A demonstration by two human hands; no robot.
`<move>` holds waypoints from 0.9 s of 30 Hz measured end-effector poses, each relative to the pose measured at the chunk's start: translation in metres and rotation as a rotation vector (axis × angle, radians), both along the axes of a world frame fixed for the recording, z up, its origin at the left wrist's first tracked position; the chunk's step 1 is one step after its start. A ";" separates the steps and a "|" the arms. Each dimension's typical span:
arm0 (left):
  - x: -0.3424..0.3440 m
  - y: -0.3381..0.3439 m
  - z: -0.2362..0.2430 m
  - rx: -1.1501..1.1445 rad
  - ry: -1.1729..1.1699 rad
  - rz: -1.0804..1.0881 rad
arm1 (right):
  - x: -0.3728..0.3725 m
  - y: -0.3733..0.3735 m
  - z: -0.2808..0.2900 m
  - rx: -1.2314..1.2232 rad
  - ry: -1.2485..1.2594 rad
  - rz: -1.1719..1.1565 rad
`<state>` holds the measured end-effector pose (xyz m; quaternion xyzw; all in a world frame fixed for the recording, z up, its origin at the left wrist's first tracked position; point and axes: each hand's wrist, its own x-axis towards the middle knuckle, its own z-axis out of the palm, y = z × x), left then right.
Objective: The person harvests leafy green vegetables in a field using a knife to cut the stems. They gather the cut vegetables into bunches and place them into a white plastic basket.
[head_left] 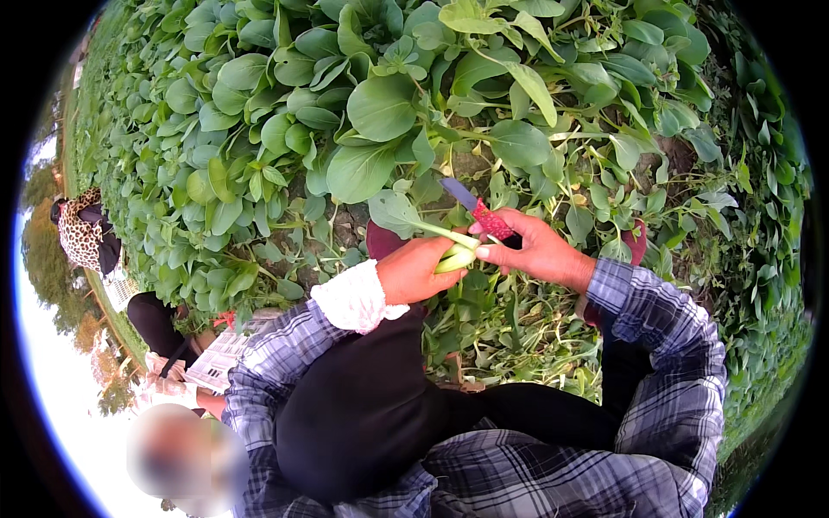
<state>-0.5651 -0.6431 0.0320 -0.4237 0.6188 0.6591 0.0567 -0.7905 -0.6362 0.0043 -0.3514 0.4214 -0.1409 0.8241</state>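
My left hand (419,272) is closed round a leafy green (393,211), which looks like a young bok choy. Its leaf points away from me and its pale stalk ends stick out toward my right hand. A knife (462,195) with a dark blade and a red patterned wrap is gripped in my right hand (537,249). The blade tilts up and to the left, clear of the stalks. My fingertips of both hands meet around the stalk base, and they partly hide it.
Dense leafy greens (380,108) grow ahead. Cut or trampled leaves (535,345) lie between my legs, near my maroon shoes (637,240). At left are a pale plastic crate (220,358), a nearby person (154,324) and another person in a leopard-print top (80,237).
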 end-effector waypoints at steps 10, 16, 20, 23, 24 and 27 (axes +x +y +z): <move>-0.005 -0.005 0.011 -0.100 -0.074 -0.371 | -0.003 0.016 -0.023 -0.051 0.157 0.109; -0.028 -0.041 0.027 -0.674 -0.166 -0.439 | -0.025 0.022 -0.040 -0.539 0.465 0.415; -0.015 -0.059 -0.004 -1.030 -0.614 -0.557 | -0.004 0.006 -0.040 -0.561 0.463 0.130; 0.002 -0.062 -0.023 -1.188 -0.708 -0.615 | 0.022 -0.010 -0.055 -0.558 0.439 0.010; 0.003 -0.060 -0.028 -1.163 -0.746 -0.622 | 0.029 -0.015 -0.062 -0.574 0.461 -0.036; 0.007 -0.060 -0.035 -1.255 -0.692 -0.565 | 0.045 -0.024 -0.078 -0.574 0.512 -0.128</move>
